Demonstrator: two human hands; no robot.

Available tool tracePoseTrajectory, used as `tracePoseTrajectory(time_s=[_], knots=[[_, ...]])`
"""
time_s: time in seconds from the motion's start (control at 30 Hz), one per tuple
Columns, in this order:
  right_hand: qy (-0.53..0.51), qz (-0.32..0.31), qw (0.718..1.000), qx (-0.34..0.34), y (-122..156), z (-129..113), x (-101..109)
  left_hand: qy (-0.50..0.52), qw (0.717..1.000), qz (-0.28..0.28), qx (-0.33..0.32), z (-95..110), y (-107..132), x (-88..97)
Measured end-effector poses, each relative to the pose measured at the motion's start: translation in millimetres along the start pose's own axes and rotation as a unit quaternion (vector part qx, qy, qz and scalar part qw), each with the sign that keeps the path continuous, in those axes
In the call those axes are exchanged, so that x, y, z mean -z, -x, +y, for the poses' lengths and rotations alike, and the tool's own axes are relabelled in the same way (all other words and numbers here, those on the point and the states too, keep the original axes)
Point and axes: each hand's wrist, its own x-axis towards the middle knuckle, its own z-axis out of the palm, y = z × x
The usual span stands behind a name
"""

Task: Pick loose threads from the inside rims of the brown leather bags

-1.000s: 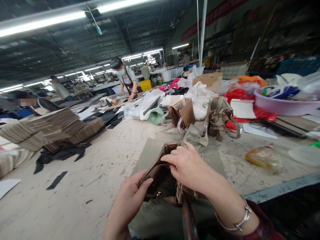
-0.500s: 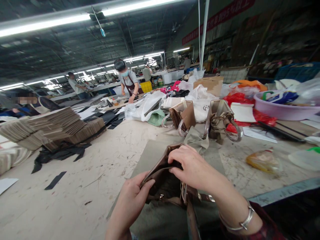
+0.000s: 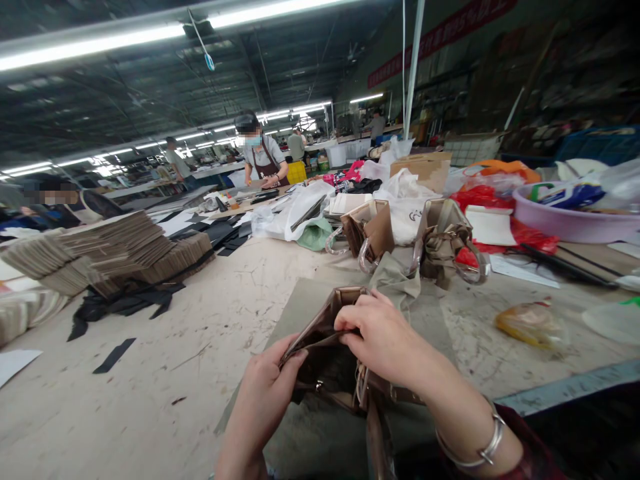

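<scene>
A brown handbag (image 3: pixel 327 381) lies below me with its mouth open, showing a dark lining and a small metal clasp at the near rim. My left hand (image 3: pixel 265 393) pinches the bag's left edge between thumb and fingers. At the far right side, my right hand (image 3: pixel 377 337) has its thumb and fingers closed on the inner lining, fingertips partly inside the bag. A strap hangs from the near side. Under the bag spreads a grey-green sheet (image 3: pixel 295 313). Two more brown bags, one boxy (image 3: pixel 373 230) and one with a gathered front (image 3: pixel 443 250), stand beyond my hands.
Stacked brown panels (image 3: pixel 125 250) sit on the left of the table (image 3: pixel 200 360), with black strips (image 3: pixel 115 355) nearby. On the right are a purple basin (image 3: pixel 575 223), red plastic bags and a yellowish plastic packet (image 3: pixel 527 323). A co-worker in an apron (image 3: pixel 265 160) stands across the table.
Both hands keep their hold on the handbag, which has tilted slightly. Across the table, the co-worker has straightened up and now holds a piece in both hands.
</scene>
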Motion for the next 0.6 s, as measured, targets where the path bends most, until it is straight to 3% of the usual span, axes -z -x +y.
tracePoseTrajectory(time_s=[0.1,0.2,0.3,0.4,0.47,0.6], knots=[[0.028,-0.088,0.995,0.028,4.0,-5.6,11.0,-0.002,1.000,-0.004,-0.007,-1.8,-1.0,-1.8],[0.056,-0.133,0.989,0.037,5.8,-11.5,18.8,-0.007,1.000,0.015,-0.024,-7.0,-2.5,-5.9],[0.062,-0.144,0.987,0.046,5.5,-12.7,21.5,-0.016,0.989,0.074,-0.123,-14.1,-4.3,-10.3],[0.060,-0.140,0.987,0.052,5.1,-10.1,21.9,-0.059,0.961,0.087,-0.254,-17.4,-5.8,-13.2],[0.061,-0.136,0.987,0.058,6.0,-8.0,21.7,-0.098,0.952,0.080,-0.280,-16.9,-6.5,-14.4],[0.048,-0.117,0.989,0.070,11.0,-4.4,19.9,-0.146,0.951,0.080,-0.262,-14.5,-7.1,-15.9]])
